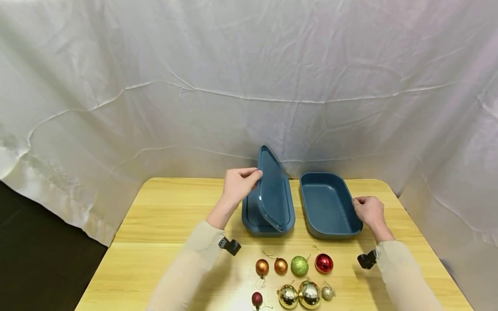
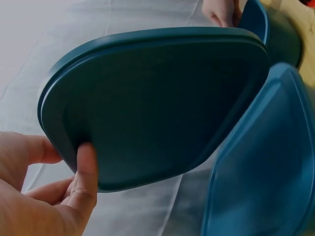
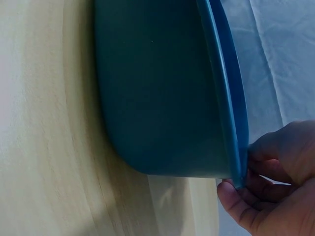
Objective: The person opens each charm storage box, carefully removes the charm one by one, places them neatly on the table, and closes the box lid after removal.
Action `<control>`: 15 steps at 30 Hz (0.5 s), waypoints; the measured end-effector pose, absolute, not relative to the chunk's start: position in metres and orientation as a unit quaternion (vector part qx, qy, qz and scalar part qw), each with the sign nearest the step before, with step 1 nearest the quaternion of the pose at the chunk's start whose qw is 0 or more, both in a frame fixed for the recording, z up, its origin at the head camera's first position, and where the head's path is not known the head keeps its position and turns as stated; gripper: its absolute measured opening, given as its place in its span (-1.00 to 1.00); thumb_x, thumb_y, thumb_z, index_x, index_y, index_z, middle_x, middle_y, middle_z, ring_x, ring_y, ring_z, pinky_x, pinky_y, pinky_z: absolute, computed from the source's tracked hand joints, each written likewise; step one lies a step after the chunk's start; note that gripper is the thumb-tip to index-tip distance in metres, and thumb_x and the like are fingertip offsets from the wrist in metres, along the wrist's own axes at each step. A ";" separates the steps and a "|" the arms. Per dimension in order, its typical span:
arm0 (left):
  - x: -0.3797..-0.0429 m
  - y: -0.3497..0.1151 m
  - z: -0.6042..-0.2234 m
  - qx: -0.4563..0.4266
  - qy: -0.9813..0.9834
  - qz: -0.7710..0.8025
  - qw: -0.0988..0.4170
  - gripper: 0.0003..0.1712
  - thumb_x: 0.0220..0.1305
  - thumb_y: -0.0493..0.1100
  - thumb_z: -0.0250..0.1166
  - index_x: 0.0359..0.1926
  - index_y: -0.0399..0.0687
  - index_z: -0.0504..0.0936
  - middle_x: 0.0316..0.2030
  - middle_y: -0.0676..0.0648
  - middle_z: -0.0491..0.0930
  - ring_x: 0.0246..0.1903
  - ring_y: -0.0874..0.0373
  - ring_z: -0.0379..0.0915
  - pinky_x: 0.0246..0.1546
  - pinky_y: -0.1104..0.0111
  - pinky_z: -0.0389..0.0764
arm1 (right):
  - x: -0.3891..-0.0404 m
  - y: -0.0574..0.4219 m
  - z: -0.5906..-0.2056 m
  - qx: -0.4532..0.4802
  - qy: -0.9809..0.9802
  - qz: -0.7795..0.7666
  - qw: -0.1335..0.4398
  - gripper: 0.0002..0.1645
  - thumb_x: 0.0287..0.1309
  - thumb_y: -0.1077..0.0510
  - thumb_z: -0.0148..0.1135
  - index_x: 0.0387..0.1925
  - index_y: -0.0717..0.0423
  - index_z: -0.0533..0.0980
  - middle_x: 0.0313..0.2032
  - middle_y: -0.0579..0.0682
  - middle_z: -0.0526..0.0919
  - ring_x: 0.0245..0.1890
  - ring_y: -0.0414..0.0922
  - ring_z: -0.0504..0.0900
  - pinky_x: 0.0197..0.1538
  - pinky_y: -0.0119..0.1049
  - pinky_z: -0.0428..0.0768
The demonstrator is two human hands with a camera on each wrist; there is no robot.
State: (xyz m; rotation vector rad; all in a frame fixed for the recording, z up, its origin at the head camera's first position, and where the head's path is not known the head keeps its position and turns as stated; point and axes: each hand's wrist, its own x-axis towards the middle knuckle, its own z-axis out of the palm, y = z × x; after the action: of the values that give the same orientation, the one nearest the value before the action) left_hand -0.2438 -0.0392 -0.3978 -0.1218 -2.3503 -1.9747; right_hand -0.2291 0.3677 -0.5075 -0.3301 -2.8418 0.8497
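Note:
My left hand [image 1: 240, 183] pinches the edge of a dark blue lid [image 1: 271, 190] between thumb and fingers. Steeply tilted, the lid stands over a blue box [image 1: 288, 207] whose top looks flat and covered. In the left wrist view the lid's broad face [image 2: 157, 113] fills the middle, and the box's top [image 2: 266, 172] shows at the right. On the other side, my right hand [image 1: 369, 209] pinches the right rim of an uncovered blue box [image 1: 328, 207]. Its inside is bare. The right wrist view shows thumb and fingers on that rim [image 3: 236, 162].
Nearer the front lie two orange baubles [image 1: 262, 267], a green glitter bauble [image 1: 299, 266], a red bauble [image 1: 324, 263], a small dark red one [image 1: 256, 299], two gold mirrored balls [image 1: 309, 294] and a small pale gold one [image 1: 328, 293]. A pale curtain [image 1: 272, 86] hangs behind the wooden table [image 1: 167, 216].

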 end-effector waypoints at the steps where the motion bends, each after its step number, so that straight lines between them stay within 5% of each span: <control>1: -0.244 -0.034 -0.398 -0.040 -0.765 -0.642 0.032 -0.71 0.37 -0.14 0.42 0.02 -0.18 0.84 -0.22 -0.22 0.84 -0.51 0.22 0.65 -0.35 0.39 0.70 | -0.229 0.368 -0.507 -0.111 -0.949 0.284 0.078 -0.52 0.49 0.12 0.05 0.03 0.47 0.69 0.00 0.43 0.73 0.08 0.47 0.59 0.21 0.32 0.48; 15: -0.243 0.014 -0.409 -0.044 -0.787 -0.615 0.028 -0.66 0.42 -0.07 0.39 0.12 -0.08 0.81 -0.17 -0.11 0.86 -0.41 0.15 0.80 -0.25 0.28 0.80 | -0.239 0.334 -0.461 -0.071 -0.944 0.300 0.119 -0.41 0.58 -0.04 0.05 0.16 0.42 0.65 0.06 0.43 0.72 0.04 0.37 0.65 0.22 0.28 0.49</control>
State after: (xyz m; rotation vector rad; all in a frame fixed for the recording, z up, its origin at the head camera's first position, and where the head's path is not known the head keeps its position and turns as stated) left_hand -0.2429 0.0144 -0.4095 -0.1349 -2.4296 -1.8979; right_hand -0.2394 0.3339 -0.4608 -0.2082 -2.7593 0.8772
